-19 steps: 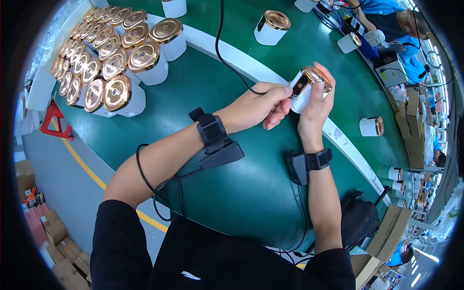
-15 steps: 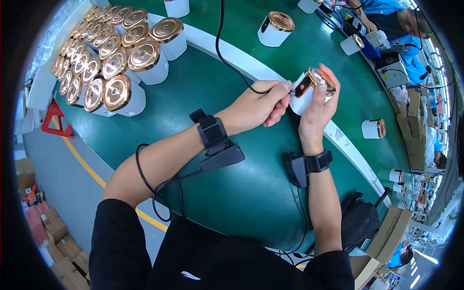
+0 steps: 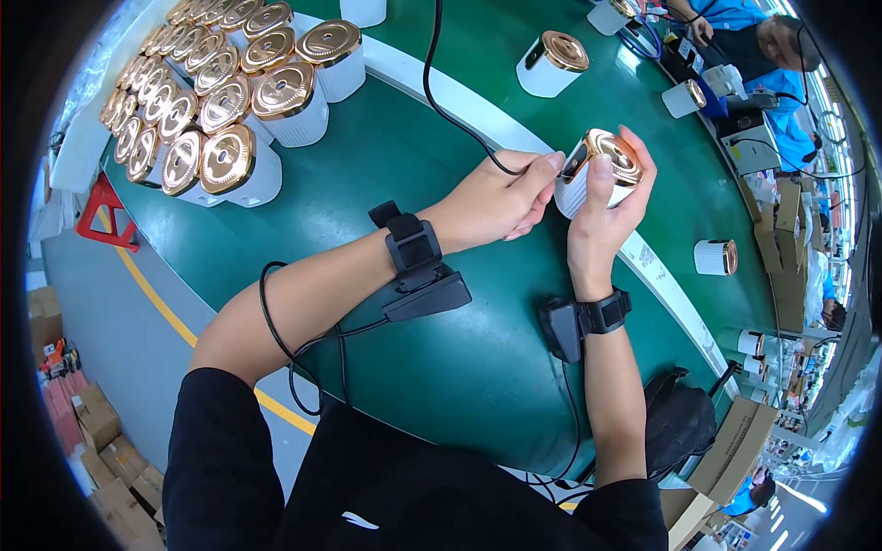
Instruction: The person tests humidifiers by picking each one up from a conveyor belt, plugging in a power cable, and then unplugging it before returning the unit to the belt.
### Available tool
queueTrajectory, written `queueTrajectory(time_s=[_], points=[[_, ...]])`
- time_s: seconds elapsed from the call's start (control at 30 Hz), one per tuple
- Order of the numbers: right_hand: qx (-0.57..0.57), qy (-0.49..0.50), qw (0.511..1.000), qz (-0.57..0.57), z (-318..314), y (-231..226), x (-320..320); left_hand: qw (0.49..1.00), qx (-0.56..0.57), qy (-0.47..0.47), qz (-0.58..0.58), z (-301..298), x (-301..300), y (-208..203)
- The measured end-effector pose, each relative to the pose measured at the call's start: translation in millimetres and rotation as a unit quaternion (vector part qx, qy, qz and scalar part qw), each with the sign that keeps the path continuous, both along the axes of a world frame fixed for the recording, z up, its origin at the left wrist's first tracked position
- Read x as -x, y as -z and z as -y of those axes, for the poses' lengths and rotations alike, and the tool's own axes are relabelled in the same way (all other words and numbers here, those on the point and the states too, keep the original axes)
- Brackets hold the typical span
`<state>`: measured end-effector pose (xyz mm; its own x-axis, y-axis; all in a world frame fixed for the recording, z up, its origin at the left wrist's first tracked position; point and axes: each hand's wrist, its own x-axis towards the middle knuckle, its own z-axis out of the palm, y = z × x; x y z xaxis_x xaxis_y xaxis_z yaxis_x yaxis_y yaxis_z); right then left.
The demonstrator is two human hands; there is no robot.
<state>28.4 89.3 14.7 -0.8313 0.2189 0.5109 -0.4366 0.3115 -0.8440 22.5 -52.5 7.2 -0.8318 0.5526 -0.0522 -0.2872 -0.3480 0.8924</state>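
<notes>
A white ribbed canister-shaped device with a shiny rose-gold top (image 3: 610, 156) is held up off the green table in my right hand (image 3: 606, 207). My right fingers wrap round its far side and the thumb presses on the gold rim. My left hand (image 3: 508, 197) pinches the end of a black cable (image 3: 447, 112) against the dark spot on the device's gold side band. The cable's tip is mostly hidden by my fingers, so how far it goes in cannot be seen. Black modules are strapped round both my wrists.
Rows of similar gold-topped devices (image 3: 230, 156) stand at the far left. Single ones (image 3: 552, 64) are spaced along the green surface beyond a white rail (image 3: 675, 289). A black bag (image 3: 680, 422) lies at the right near edge. A person in blue (image 3: 772, 87) sits at the far right.
The whole view has shifted slightly, with the rows of devices now a little higher. Both hands keep their hold on the device and the cable, almost in the same pose.
</notes>
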Motion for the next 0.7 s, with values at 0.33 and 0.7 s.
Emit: queueTrajectory(time_s=[0.33, 0.7], points=[[0.106, -0.016, 0.987, 0.122, -1.0, 0.4, 3.5, 1.000, -0.006, 0.009, 0.026, 3.0, 1.3, -3.7], [0.073, -0.001, 0.991, 0.110, 1.8, -4.4, -0.9, 1.000, -0.004, -0.001, 0.013, 0.5, -2.3, -2.0]])
